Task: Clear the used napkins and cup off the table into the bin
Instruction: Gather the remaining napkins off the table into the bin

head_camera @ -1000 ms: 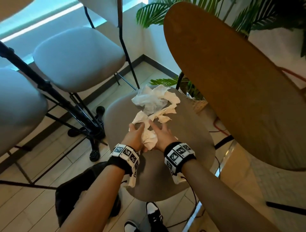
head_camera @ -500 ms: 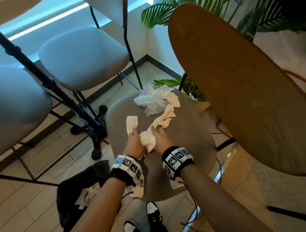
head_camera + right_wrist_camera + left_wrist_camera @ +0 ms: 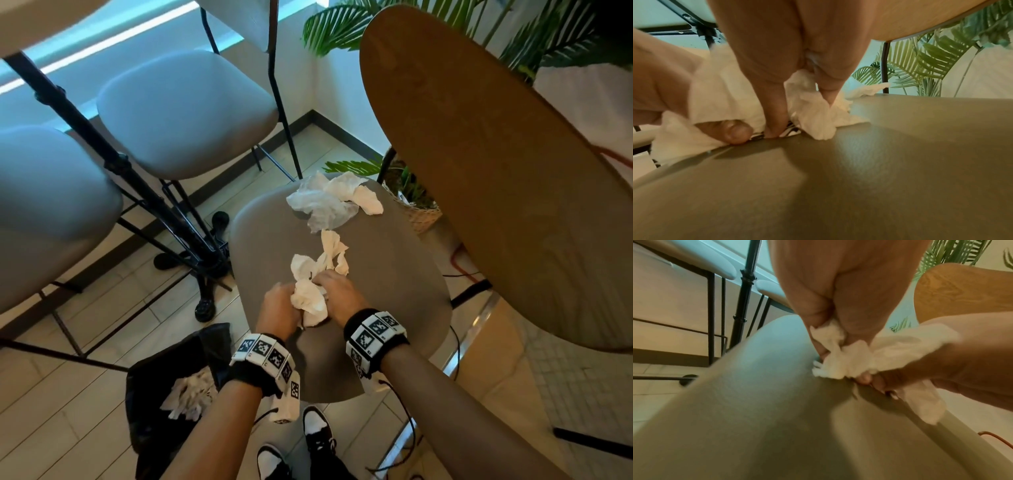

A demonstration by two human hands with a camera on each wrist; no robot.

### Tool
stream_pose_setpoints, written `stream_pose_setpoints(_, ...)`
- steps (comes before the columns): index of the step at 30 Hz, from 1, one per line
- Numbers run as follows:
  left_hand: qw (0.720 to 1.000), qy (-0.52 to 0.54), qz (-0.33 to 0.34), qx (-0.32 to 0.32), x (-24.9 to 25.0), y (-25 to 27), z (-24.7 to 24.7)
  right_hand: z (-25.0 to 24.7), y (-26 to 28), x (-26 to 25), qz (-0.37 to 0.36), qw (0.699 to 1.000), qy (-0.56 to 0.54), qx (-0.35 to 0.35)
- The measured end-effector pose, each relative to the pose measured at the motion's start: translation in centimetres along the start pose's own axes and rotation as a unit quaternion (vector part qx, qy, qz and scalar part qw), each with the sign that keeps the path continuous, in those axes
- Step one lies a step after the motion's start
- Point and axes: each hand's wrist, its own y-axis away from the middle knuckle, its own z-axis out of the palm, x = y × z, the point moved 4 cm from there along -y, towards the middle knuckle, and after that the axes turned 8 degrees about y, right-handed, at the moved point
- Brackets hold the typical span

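The napkins (image 3: 310, 298) are white, the counter (image 3: 394, 274) is grey-brown, the bin bag (image 3: 150, 394) is black (wristbands (image 3: 375, 334) carry black-and-white squares).

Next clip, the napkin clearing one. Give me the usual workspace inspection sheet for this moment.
Surface: grey round table, bare apart from paper.
Job's things: bunched napkins gripped between both hands near the table's near edge; a loose strip trails from it; crumpled pile at the far edge. Cup: nothing seen.
Bin: black bin bag on the floor at lower left, white paper already inside.
Clutter: nothing seen.
Hands: left hand and right hand both grip the napkins.
Cables: black wire hangs from the right wrist; red cable on the floor.
Surroundings: grey chairs, wooden tabletop, potted palm.
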Motion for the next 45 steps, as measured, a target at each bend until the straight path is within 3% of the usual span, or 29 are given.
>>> stream_pose_setpoints(4,0.997,-0.031,0.008,-0.073,-0.7,-0.1,-0.3,0.1,1.2,-0.3,0.026,0.998,-0.062,-0.007)
stream_pose_setpoints(8,0.998,0.023,0.015,-0.065,-1.1,0.6,-1.2,-0.9,3.0,-1.6,0.024,0.994,-0.105,0.011)
stream_pose_setpoints(12,0.987,0.15,0.029,-0.05,0.5,2.1,-3.5,-4.3,4.3,-3.7,-0.017,0.993,-0.117,0.008)
stream_pose_setpoints(14,0.974,0.202,0.065,-0.072,1.0,3.3,-6.0,-5.5,4.9,-7.0,-0.058,0.997,-0.043,-0.01)
stream_pose_setpoints(16,0.971,0.166,0.106,-0.136,2.8,2.4,-5.4,-6.9,5.0,-6.8,-0.068,0.998,0.004,-0.016)
stream_pose_setpoints(18,0.975,0.101,0.125,-0.151,3.4,2.5,-5.9,-7.5,5.3,-7.7,-0.071,0.997,0.034,-0.029)
stream_pose_setpoints(22,0.982,0.067,0.122,-0.126,3.7,3.5,-5.9,-8.7,6.2,-7.8,-0.061,0.997,0.017,-0.037)
stream_pose_setpoints(25,0.99,0.058,0.088,-0.089,1.5,6.0,-8.1,-7.2,6.8,-10.9,-0.086,0.994,0.003,-0.07)
stream_pose_setpoints(29,0.995,0.083,-0.042,-0.024,-8.4,11.7,-13.1,1.6,5.5,-18.8,-0.15,0.976,-0.004,-0.159)
stream_pose_setpoints(32,0.982,0.105,-0.153,0.034,-16.8,16.7,-15.7,12.6,4.6,-24.2,-0.196,0.956,0.029,-0.217)
stream_pose_setpoints(35,0.968,0.119,-0.204,0.087,-26.3,20.0,-15.0,24.9,4.3,-27.3,-0.22,0.936,0.062,-0.268)
stream_pose_setpoints(37,0.954,0.127,-0.249,0.106,-34.7,20.4,-12.7,32.3,3.5,-27.1,-0.209,0.93,0.064,-0.296)
stream_pose_setpoints(39,0.953,0.117,-0.274,0.062,-43.2,19.3,-8.5,39.0,1.7,-25.5,-0.182,0.927,0.042,-0.325)
stream_pose_setpoints(41,0.957,0.113,-0.266,0.022,-48.6,17.0,-4.9,45.2,-1.0,-22.6,-0.155,0.929,0.036,-0.335)
stream_pose_setpoints(45,0.963,0.087,-0.255,0.004,-57.3,12.7,1.0,54.6,-6.4,-16.0,-0.121,0.931,0.087,-0.332)
